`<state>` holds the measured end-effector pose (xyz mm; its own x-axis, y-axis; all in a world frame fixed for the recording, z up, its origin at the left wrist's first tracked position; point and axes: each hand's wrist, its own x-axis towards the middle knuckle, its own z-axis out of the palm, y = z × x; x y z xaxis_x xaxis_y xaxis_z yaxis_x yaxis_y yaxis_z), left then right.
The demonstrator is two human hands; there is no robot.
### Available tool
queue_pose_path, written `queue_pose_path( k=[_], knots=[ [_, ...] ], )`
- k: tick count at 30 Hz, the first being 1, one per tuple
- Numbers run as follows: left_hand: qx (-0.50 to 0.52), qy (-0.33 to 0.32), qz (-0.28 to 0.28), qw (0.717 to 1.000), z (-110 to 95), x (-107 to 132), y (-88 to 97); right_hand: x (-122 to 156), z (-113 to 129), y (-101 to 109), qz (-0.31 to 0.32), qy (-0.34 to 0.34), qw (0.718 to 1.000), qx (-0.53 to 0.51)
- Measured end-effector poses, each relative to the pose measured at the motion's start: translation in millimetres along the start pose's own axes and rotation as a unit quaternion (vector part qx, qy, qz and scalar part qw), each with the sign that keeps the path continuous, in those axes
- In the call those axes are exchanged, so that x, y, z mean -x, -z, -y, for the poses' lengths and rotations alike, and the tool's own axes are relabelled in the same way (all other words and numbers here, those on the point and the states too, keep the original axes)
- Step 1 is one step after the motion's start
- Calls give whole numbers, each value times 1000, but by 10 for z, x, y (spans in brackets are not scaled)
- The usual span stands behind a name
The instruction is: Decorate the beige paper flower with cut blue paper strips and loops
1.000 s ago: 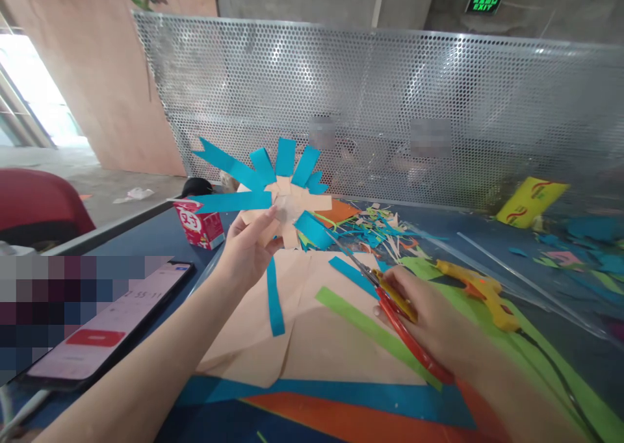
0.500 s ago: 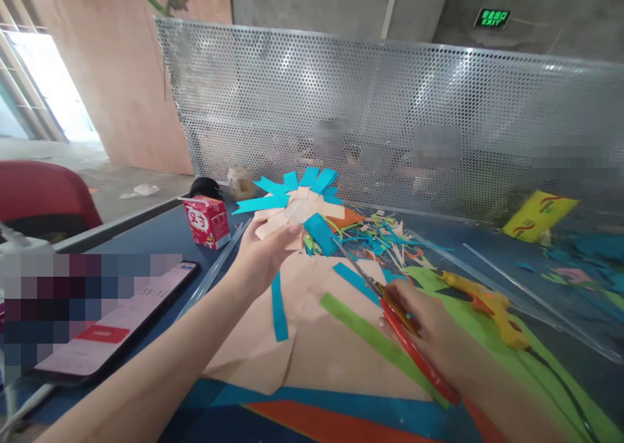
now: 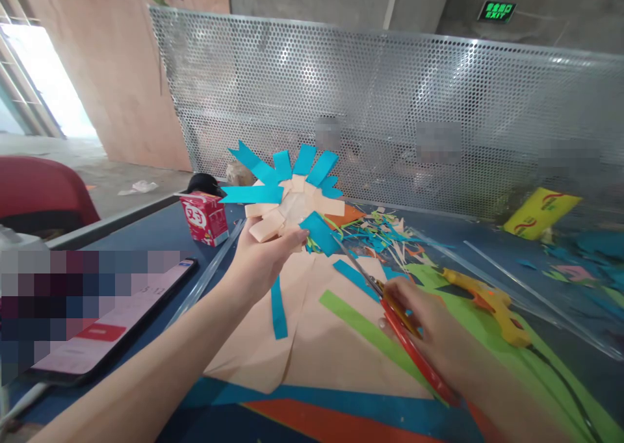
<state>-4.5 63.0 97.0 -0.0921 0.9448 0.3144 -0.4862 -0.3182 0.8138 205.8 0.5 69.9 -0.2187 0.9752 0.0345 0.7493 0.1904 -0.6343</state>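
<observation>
Left hand (image 3: 266, 258): we pinch the blue-and-beige paper flower (image 3: 296, 204) between thumb and fingers, up near the far edge of the beige paper sheets (image 3: 341, 362).
Right hand (image 3: 416, 306): apart from our left, wrapped around the red-and-yellow-handled scissors (image 3: 407, 343).
Blade tip: at the flower's lower blue petal (image 3: 316, 232); we cannot tell whether it touches.
Green strip (image 3: 375, 332): across the sheets, partly under our scissors.
Glue gun (image 3: 502, 313): to our right, on green paper (image 3: 550, 368).

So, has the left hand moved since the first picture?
Yes, slightly to the right: the left hand is now farther from the red box on the table.
</observation>
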Motion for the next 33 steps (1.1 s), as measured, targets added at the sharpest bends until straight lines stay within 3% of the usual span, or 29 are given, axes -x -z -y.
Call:
queue_pose_path(
  k=[12, 23, 33],
  knots=[
    [7, -6, -3, 1000, 11, 12, 23, 68, 71, -35, -85, 25, 995, 38],
    [3, 3, -43, 999, -29, 9, -16, 46, -26, 36, -46, 19, 996, 80],
    [-15, -14, -2, 1000, -12, -2, 21, 59, 44, 10, -69, 24, 996, 58]
  ],
)
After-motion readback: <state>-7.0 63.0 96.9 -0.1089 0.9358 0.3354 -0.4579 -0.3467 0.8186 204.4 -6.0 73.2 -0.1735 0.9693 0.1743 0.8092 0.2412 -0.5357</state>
